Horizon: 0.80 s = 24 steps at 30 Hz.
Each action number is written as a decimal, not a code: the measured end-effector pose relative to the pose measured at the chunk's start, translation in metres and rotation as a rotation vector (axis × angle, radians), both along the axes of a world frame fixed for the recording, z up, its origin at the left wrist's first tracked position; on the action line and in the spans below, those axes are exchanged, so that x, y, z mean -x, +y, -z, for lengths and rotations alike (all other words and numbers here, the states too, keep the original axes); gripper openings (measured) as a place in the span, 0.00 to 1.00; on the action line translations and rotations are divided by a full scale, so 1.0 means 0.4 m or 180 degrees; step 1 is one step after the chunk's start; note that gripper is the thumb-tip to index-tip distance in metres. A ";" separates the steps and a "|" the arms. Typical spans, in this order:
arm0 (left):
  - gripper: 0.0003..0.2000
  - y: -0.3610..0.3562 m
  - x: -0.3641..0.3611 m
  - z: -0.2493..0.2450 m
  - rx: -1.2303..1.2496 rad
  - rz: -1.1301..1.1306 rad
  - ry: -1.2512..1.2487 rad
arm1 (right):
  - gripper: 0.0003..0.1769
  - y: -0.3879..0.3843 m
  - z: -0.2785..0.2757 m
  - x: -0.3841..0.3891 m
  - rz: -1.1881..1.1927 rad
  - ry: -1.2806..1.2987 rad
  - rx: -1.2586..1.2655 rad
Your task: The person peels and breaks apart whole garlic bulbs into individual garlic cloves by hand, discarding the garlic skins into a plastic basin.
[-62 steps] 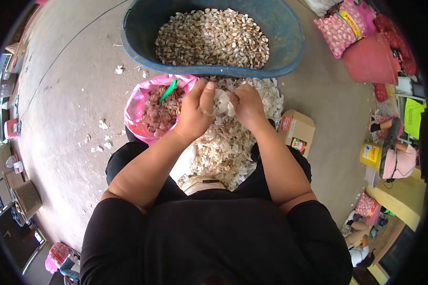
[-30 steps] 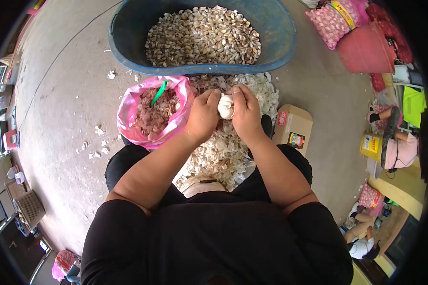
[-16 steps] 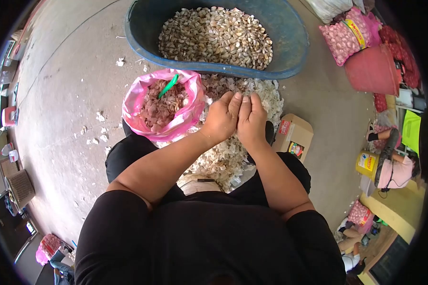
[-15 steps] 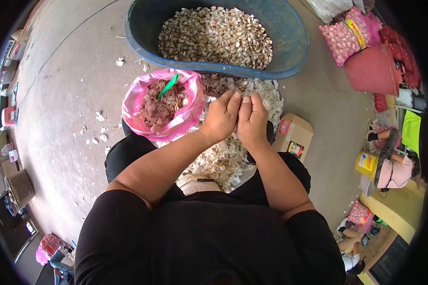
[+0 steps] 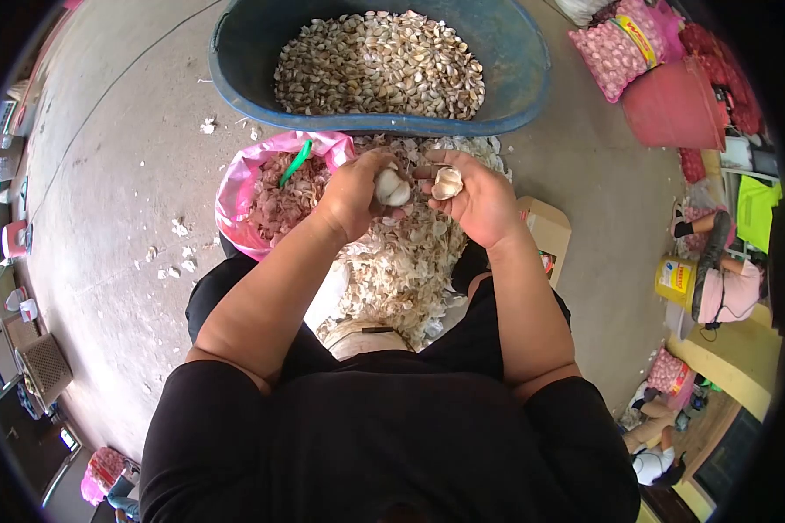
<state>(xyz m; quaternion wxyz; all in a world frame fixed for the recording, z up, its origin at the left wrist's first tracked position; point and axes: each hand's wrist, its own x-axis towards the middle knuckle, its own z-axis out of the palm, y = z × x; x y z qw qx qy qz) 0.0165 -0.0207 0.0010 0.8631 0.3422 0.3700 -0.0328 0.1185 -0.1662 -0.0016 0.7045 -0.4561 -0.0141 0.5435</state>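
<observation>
My left hand curls round a white garlic bulb, whose rounded side shows between thumb and fingers. Across a small gap, my right hand holds a broken piece of garlic bulb on its bent fingers, the hollow side showing. Under both hands lies a heap of papery garlic skins. Beyond them stands a large blue-green tub with many loose garlic cloves in it. A pink-and-white plastic bag of reddish skins, with a green strip on top, sits left of my left hand.
An open cardboard box stands right of my right forearm. Farther right are a red bucket, a pink net sack of garlic, a yellow bucket and a seated person. Skin scraps dot the concrete floor.
My hands, pressed together before, have come apart and turned, each now showing a part of garlic. The view has shifted slightly, so the tub and bag appear a little farther left.
</observation>
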 end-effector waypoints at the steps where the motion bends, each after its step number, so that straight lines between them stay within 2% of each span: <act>1: 0.13 0.016 0.004 0.036 -0.0028 0.0204 -0.0207 | 0.19 -0.001 -0.009 0.003 -0.0183 -0.0415 0.0089; 4: 0.12 0.002 0.007 0.032 -0.2427 0.1005 -0.0799 | 0.28 -0.009 -0.022 0.022 -0.0634 -0.1644 0.0341; 6: 0.16 -0.005 0.010 0.010 -0.2541 0.1440 -0.0898 | 0.35 -0.010 -0.012 0.032 -0.0819 -0.2444 0.0483; 8: 0.17 -0.013 0.010 -0.004 -0.2891 0.1736 -0.1228 | 0.39 -0.006 -0.039 0.039 -0.1097 -0.2771 0.0991; 9: 0.18 -0.013 0.008 -0.015 -0.2654 0.2009 -0.0880 | 0.42 -0.003 -0.052 0.042 -0.1235 -0.2931 0.1244; 12: 0.17 -0.007 0.001 -0.012 -0.2429 0.1874 -0.0892 | 0.46 -0.003 -0.043 0.040 -0.1017 -0.3069 0.0969; 15: 0.15 -0.024 0.000 -0.029 -0.2542 0.1789 -0.0609 | 0.49 -0.003 -0.043 0.041 -0.1149 -0.3461 0.1303; 18: 0.12 -0.046 0.010 -0.004 -0.3599 0.1455 -0.0971 | 0.49 0.003 -0.050 0.059 -0.1132 -0.4003 0.1269; 19: 0.11 -0.046 0.013 -0.004 -0.3990 0.1448 -0.1175 | 0.50 0.006 -0.059 0.059 -0.1359 -0.3761 0.1446; 22: 0.10 -0.051 0.019 -0.004 -0.4497 0.1173 -0.1678 | 0.44 0.002 -0.038 0.067 -0.1037 -0.3851 0.1649; 24: 0.08 -0.048 0.018 0.027 -0.3781 0.0811 -0.1236 | 0.30 -0.005 -0.033 0.059 -0.1104 -0.3736 0.1724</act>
